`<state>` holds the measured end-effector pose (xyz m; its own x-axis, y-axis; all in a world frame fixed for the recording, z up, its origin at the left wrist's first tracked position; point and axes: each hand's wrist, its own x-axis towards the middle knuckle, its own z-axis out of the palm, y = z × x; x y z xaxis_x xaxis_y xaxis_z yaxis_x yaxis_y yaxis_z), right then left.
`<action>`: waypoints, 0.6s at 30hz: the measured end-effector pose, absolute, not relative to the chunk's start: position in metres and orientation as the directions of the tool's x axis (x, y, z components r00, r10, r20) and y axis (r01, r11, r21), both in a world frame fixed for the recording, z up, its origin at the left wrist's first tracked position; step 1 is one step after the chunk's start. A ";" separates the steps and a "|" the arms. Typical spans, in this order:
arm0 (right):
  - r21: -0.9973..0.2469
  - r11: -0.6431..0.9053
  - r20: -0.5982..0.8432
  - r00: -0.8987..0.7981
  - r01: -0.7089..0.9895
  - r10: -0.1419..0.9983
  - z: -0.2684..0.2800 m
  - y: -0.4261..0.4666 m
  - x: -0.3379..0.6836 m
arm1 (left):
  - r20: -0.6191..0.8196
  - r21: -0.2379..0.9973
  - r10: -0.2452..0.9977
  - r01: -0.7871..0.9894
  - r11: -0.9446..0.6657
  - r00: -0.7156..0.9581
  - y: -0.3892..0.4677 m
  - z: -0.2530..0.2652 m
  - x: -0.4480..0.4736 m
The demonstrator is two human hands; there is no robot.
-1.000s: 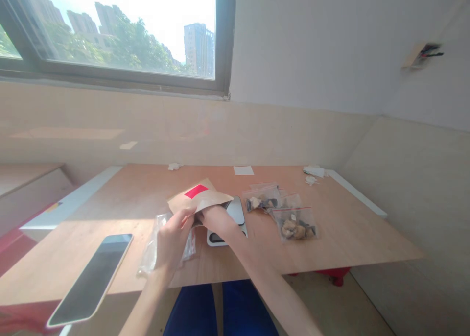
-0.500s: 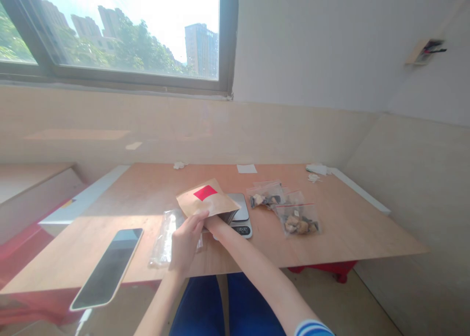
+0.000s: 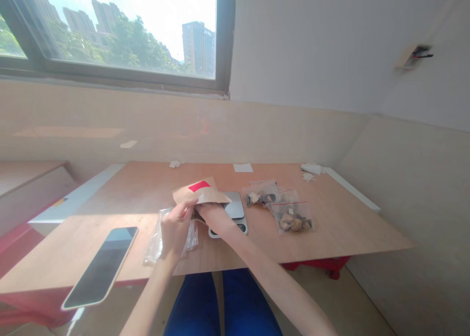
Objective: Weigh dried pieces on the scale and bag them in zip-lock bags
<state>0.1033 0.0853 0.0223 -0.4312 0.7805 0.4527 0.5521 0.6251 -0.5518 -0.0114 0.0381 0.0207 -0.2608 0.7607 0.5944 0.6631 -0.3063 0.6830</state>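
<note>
A brown kraft paper pouch (image 3: pixel 187 193) with a red label is held above the table, its mouth towards me. My left hand (image 3: pixel 179 217) pinches the pouch at the edge of its opening. My right hand (image 3: pixel 209 213) reaches into the mouth, so its fingers are hidden inside. Under my right wrist lies a white digital kitchen scale (image 3: pixel 235 209) with a silver plate and a dark display, partly covered by the hand and pouch. Clear plastic bags (image 3: pixel 153 245) lie beneath and beside my left hand.
Several red-edged zip bags (image 3: pixel 293 221) holding brown and dark dried pieces lie right of the scale. A phone (image 3: pixel 101 267) with a cable overhangs the front left edge of the wooden table (image 3: pixel 348 223). White paper (image 3: pixel 243 168) and small white scraps (image 3: pixel 175 164) sit at the back.
My right hand has drawn back slightly, with more of its back showing at the pouch mouth. The pouch is tipped and its front edge bent. The view has shifted a little.
</note>
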 end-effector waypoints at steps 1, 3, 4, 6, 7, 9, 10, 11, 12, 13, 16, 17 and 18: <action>-0.471 0.644 0.418 -0.490 0.603 0.765 0.024 0.082 0.107 | 0.599 0.678 0.759 0.666 -0.310 -0.256 0.039 0.021 -0.012; -0.374 0.657 0.366 -0.547 0.655 0.753 0.030 0.077 0.113 | 0.600 0.673 0.760 0.671 -0.312 -0.249 0.040 0.023 -0.012; -0.296 0.667 0.344 -0.575 0.684 0.742 0.032 0.074 0.116 | 0.597 0.675 0.762 0.669 -0.311 -0.249 0.040 0.023 -0.013; -0.123 0.677 0.323 -0.616 0.725 0.718 0.037 0.068 0.120 | 0.583 0.690 0.773 0.655 -0.308 -0.251 0.041 0.025 -0.014; -0.050 0.676 0.331 -0.626 0.735 0.706 0.038 0.066 0.122 | 0.573 0.701 0.780 0.644 -0.307 -0.252 0.042 0.026 -0.014; 0.041 0.665 0.370 -0.630 0.745 0.683 0.039 0.061 0.126 | 0.552 0.720 0.795 0.626 -0.301 -0.253 0.043 0.029 -0.014; 0.076 0.659 0.387 -0.631 0.748 0.672 0.039 0.060 0.128 | 0.543 0.727 0.800 0.621 -0.294 -0.256 0.043 0.030 -0.014; 0.103 0.654 0.402 -0.633 0.750 0.662 0.037 0.059 0.130 | 0.534 0.732 0.805 0.618 -0.286 -0.260 0.044 0.031 -0.014; 0.121 0.650 0.418 -0.633 0.750 0.652 0.035 0.059 0.132 | 0.526 0.738 0.808 0.615 -0.278 -0.265 0.044 0.033 -0.014; 0.129 0.651 0.437 -0.632 0.748 0.639 0.032 0.059 0.135 | 0.518 0.743 0.812 0.613 -0.270 -0.270 0.044 0.033 -0.014; 0.098 0.683 0.517 -0.624 0.724 0.586 0.020 0.063 0.142 | 0.496 0.755 0.823 0.606 -0.251 -0.277 0.044 0.035 -0.014; 0.069 0.700 0.547 -0.614 0.711 0.569 0.016 0.064 0.144 | 0.491 0.757 0.825 0.606 -0.245 -0.280 0.044 0.035 -0.013; 0.032 0.718 0.574 -0.601 0.695 0.556 0.012 0.065 0.146 | 0.489 0.758 0.825 0.607 -0.240 -0.284 0.045 0.035 -0.013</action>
<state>0.1463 0.0653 0.0123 -0.6007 0.5559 0.5745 0.6953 0.7180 0.0323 -0.0129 0.0447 0.0352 -0.2836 0.8251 0.4886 0.6070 -0.2399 0.7576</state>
